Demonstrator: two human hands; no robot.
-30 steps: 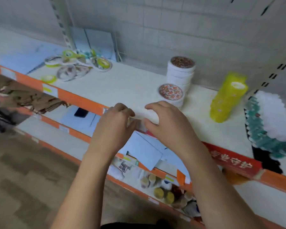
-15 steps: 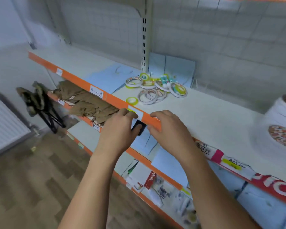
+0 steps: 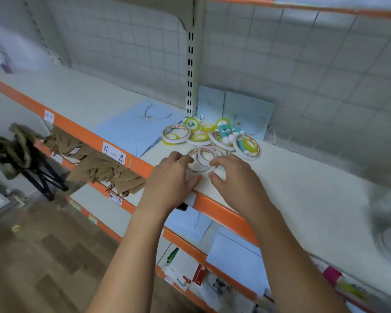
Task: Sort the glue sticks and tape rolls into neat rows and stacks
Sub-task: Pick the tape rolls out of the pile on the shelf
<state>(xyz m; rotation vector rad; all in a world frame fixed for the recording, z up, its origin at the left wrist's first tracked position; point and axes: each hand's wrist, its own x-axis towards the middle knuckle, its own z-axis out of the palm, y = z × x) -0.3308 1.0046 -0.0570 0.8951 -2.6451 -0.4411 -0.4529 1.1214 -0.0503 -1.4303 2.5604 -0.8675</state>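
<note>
In the head view, a loose heap of tape rolls [image 3: 198, 137] and a few glue sticks [image 3: 226, 133] is seen on the shelf [image 3: 303, 188], just in front of the slotted post [image 3: 191, 64]. Farther out from the post, the left hand [image 3: 174, 175] and right hand [image 3: 233, 177] are held side by side at the nearest thin roll [image 3: 201, 159], fingers loosely bent and empty. Contact cannot be told. Sorting is judged barely begun. Next, that roll must be pinched and lifted clear.

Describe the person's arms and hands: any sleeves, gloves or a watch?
The left hand and right hand wear no gloves, and no rings, watch or bracelet show. The left arm and right arm are uncovered, with no sleeves in view.
</note>
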